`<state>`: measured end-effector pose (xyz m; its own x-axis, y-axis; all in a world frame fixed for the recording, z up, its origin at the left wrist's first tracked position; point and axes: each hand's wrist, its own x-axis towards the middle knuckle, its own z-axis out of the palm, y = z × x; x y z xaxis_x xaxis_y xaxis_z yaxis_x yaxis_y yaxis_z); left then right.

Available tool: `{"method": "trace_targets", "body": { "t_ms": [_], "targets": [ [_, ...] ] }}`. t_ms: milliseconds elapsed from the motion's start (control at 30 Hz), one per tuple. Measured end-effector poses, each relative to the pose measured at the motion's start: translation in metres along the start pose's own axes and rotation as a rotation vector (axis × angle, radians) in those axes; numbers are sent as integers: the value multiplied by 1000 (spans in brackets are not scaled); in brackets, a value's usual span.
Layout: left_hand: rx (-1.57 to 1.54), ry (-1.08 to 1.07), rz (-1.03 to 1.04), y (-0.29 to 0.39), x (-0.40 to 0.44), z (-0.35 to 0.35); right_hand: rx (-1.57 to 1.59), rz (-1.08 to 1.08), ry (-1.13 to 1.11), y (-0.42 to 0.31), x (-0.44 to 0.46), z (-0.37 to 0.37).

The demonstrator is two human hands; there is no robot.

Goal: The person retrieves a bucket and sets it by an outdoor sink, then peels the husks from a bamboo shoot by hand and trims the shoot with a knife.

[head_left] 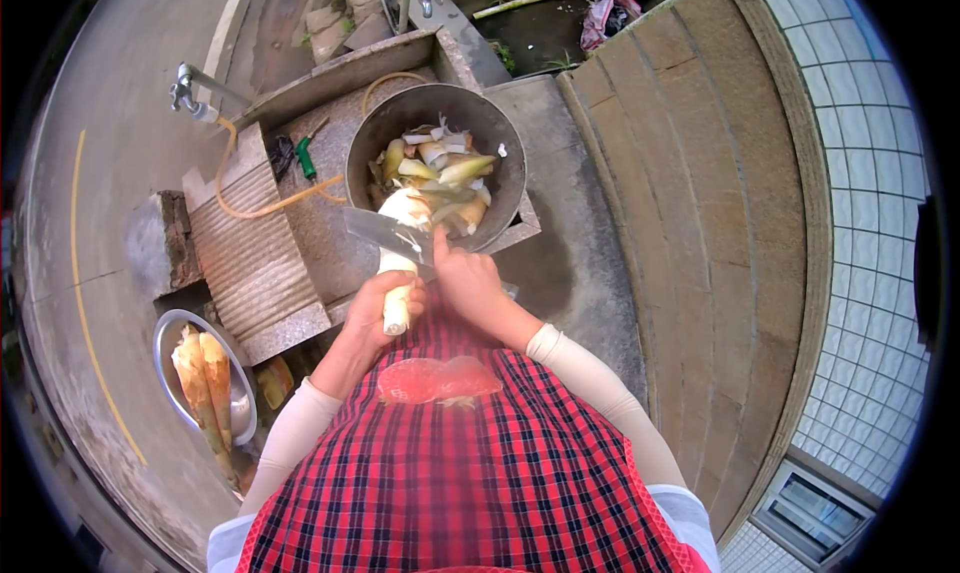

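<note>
My left hand [375, 313] is closed round a pale peeled shoot [396, 313], which points up toward a large round metal pot [362, 148]. In my right hand [468, 283] is a cleaver [378, 232]; its handle is hidden by the fingers, and the index finger reaches forward. The wide blade lies across the upper part of the shoot, over the pot's near rim. Inside the pot are several cut husks and peelings [465, 170], pale, green and brown.
A metal bowl [247, 408] with unpeeled shoots [205, 373] stands at the lower left. Beside the pot are a ridged stone washboard [250, 263], a yellow hose [285, 203], a green nozzle [305, 158] and a tap [185, 91]. Stone steps [700, 223] rise on the right.
</note>
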<state>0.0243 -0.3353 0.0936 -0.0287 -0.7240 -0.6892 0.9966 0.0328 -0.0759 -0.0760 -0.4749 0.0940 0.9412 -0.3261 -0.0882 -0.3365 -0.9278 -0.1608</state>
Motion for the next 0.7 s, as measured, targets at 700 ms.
{"method": "trace_targets", "body": {
  "t_ms": [700],
  "targets": [
    [160, 81, -27, 6, -1, 12, 128, -84, -96, 5, 1, -12]
  ]
}}
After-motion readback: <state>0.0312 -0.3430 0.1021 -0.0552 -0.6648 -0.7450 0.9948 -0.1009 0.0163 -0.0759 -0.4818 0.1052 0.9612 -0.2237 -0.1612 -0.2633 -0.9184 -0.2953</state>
